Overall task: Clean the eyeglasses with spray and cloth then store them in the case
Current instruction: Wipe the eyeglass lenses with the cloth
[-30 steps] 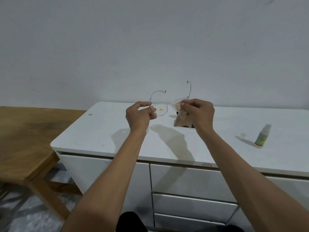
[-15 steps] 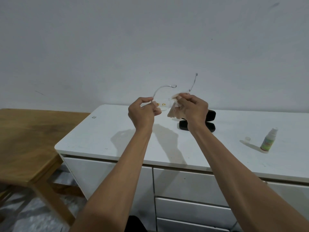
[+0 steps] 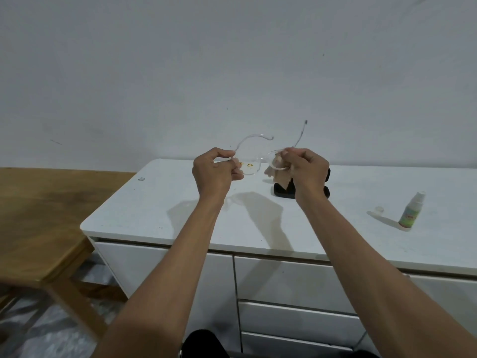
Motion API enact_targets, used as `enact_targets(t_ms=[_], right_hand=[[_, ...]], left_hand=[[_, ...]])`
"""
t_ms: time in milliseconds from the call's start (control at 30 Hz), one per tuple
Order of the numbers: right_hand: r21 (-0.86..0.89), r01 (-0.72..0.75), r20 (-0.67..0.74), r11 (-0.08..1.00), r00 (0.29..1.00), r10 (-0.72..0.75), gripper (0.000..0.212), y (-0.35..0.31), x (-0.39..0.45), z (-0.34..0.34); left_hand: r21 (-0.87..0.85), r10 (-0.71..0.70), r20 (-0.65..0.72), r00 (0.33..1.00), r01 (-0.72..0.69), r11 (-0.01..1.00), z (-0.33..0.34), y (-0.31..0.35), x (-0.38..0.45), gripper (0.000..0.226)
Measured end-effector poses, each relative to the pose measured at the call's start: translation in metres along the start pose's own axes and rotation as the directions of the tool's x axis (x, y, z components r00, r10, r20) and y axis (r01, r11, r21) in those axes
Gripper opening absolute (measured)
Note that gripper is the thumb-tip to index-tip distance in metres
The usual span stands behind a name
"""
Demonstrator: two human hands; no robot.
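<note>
Clear-framed eyeglasses (image 3: 251,168) are held in the air above the white cabinet top (image 3: 160,215), temples pointing up and away. My left hand (image 3: 215,173) pinches the left end of the frame. My right hand (image 3: 305,169) pinches a beige cloth (image 3: 277,174) around the right lens. A black glasses case (image 3: 284,190) lies open on the cabinet top behind my right hand, partly hidden by it. A small spray bottle (image 3: 410,211) with a green label stands at the right, its clear cap (image 3: 379,210) beside it.
A wooden table (image 3: 38,220) adjoins the cabinet on the left, lower than its top. White drawers (image 3: 296,280) front the cabinet below my arms. A grey wall rises right behind the cabinet.
Both hands with the glasses and cloth rose a little and then held about level. The view shifted, bringing the black case out from behind my right hand.
</note>
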State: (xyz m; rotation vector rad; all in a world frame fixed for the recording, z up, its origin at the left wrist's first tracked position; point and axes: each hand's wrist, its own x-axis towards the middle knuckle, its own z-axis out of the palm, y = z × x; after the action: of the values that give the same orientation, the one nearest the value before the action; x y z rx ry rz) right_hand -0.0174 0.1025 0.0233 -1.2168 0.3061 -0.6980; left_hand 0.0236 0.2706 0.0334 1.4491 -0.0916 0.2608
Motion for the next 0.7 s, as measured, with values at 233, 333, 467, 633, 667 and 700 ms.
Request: enact_targets(t_ms=[233,333,467,633,667,700], right_hand=[[0.261,-0.052,-0.115,0.964,0.990,0.085,0.023,0.010,0.008,0.026],[0.076,-0.017,0.046,0.997,0.999,0.014,0.016,0.006,0.011,0.019],[-0.136,-0.042,0.240,0.990,0.968,0.074,0.014,0.004,0.017,0.001],[-0.354,-0.070,0.375,0.932,0.903,0.210,0.006,-0.006,0.019,-0.019],[-0.364,-0.047,0.344,0.930,0.921,0.181,0.006,-0.006,0.019,-0.021],[-0.361,-0.022,0.290,0.932,0.947,0.135,0.009,-0.005,0.017,-0.021]], left_hand=[[-0.047,0.027,-0.039,0.999,-0.029,0.998,0.019,0.000,-0.010,0.023],[-0.063,0.016,-0.075,0.997,-0.020,0.998,0.016,-0.002,-0.005,0.022],[-0.036,0.011,-0.082,0.997,-0.014,0.999,0.009,-0.003,0.006,0.023],[0.016,0.004,-0.037,0.999,-0.004,1.000,-0.003,-0.004,0.008,0.021],[0.014,0.000,-0.028,1.000,0.000,1.000,-0.004,-0.005,0.007,0.022],[0.004,-0.004,-0.022,1.000,0.005,1.000,-0.004,-0.006,0.007,0.022]])
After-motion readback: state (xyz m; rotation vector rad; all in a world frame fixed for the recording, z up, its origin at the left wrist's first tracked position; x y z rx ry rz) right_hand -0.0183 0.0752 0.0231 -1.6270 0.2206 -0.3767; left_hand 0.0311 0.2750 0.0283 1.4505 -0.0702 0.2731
